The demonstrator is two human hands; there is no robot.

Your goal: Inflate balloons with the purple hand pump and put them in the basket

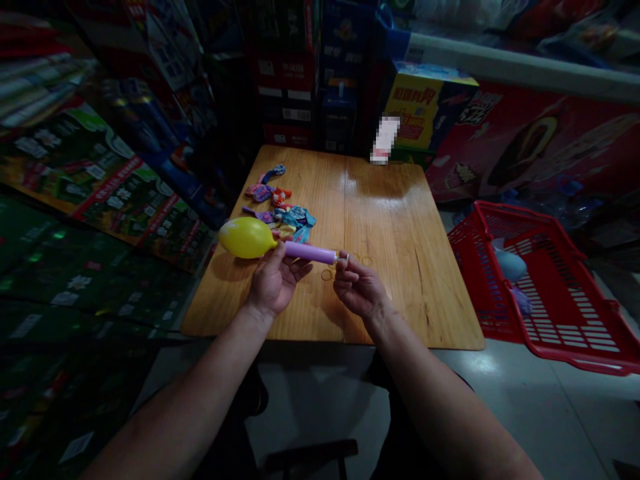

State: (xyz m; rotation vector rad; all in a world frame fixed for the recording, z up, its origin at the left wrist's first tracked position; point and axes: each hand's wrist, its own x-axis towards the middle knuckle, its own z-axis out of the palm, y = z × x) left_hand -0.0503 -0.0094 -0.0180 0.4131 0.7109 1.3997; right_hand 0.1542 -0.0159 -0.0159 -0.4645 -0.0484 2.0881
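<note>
A partly inflated yellow balloon (247, 237) sits on the left end of a purple balloon pump (311, 253). My left hand (274, 283) pinches where the balloon's neck meets the pump, its other fingers curled under the barrel. At the other end, my right hand (361, 285) grips the pump's white handle (347, 261), with only a short length of rod showing. Just beyond the pump lies a pile of limp, colourful balloons (295, 220). Several thin rubber bands (327, 275) lie on the wood near my right hand, partly hidden by it.
Everything is over a wooden table (400, 267). A red shopping basket (560, 360) stands to the right, holding a light-blue balloon (511, 265) and a purple one (522, 301). Stacked cartons (287, 93) rise behind the table, and green boxes (60, 267) line the left side.
</note>
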